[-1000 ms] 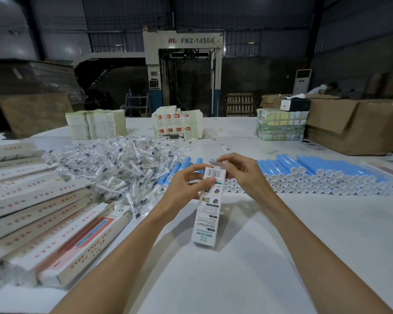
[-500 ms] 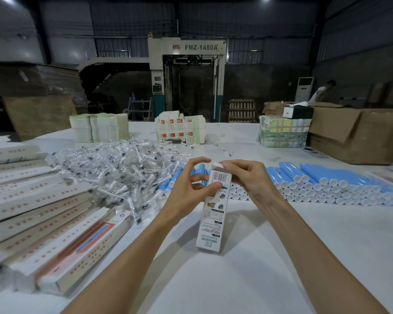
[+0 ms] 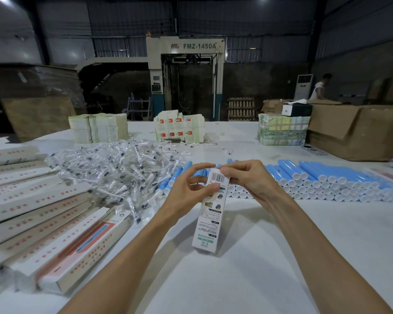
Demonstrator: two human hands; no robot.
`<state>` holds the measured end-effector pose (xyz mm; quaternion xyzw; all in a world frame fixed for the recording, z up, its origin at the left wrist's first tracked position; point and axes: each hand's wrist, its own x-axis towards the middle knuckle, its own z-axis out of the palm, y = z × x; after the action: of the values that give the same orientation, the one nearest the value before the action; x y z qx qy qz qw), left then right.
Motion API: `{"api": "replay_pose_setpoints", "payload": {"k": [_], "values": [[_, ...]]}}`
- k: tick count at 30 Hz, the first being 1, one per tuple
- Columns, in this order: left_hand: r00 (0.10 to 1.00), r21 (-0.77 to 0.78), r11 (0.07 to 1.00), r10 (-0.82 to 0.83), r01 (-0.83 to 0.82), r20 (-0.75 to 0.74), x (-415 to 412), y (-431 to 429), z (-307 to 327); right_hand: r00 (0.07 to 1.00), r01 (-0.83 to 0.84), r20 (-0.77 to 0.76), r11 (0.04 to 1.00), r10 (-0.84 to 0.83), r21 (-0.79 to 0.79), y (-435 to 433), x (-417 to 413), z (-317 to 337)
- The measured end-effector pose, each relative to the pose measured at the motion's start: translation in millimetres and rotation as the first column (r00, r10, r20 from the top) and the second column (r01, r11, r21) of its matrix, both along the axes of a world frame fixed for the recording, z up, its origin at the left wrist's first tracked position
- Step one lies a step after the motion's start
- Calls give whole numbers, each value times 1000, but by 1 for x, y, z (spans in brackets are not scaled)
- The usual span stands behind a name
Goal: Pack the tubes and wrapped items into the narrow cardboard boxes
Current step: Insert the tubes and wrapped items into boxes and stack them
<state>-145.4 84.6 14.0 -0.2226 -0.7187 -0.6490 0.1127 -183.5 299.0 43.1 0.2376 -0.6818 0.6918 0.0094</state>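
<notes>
Centrally, over the white table (image 3: 270,257), a narrow box (image 3: 209,223) is held between both hands. It is stood nearly upright, its top leaning slightly to the right. Its lower end is at or just above the tabletop, and whether it touches cannot be told.

The barcoded upper end is gripped from the left by the left hand (image 3: 186,191). The thumb is pressed on the printed face below the barcode and the index finger is curled over the top. The same end is pinched from the right by the right hand (image 3: 247,180), whose fingertips (image 3: 225,171) are set on the top edge. Both hands are curled round the box, and nothing else is held in either. Whether the top flap is tucked in cannot be told.

Directly behind the hands, a long row of blue tubes (image 3: 322,180) with white caps is laid across the table, stretching to the right. Left of the tubes and behind the left hand, a heap of wrapped items (image 3: 114,168) in clear film is piled. Further left, beside the left forearm, long boxes (image 3: 45,225) are laid flat in overlapping rows. Flat carton stacks (image 3: 98,126) are set at the table's far edge, and a large brown carton (image 3: 354,132) is placed at the far right.
</notes>
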Motion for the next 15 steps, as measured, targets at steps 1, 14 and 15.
{"api": "replay_pose_setpoints", "payload": {"k": [1, 14, 15], "values": [[1000, 13, 1000, 3, -3, 10, 0, 0, 0, 1000, 8, -19, 1000, -8, 16, -1, 1, 0], [999, 82, 996, 38, -37, -13, 0, 0, -3, 980, 20, -201, 998, -7, 66, -7, 4, -4], [999, 79, 996, 42, -40, -19, -1, 0, -4, 979, 24, -202, 997, -9, 69, -7, 4, -4]]}}
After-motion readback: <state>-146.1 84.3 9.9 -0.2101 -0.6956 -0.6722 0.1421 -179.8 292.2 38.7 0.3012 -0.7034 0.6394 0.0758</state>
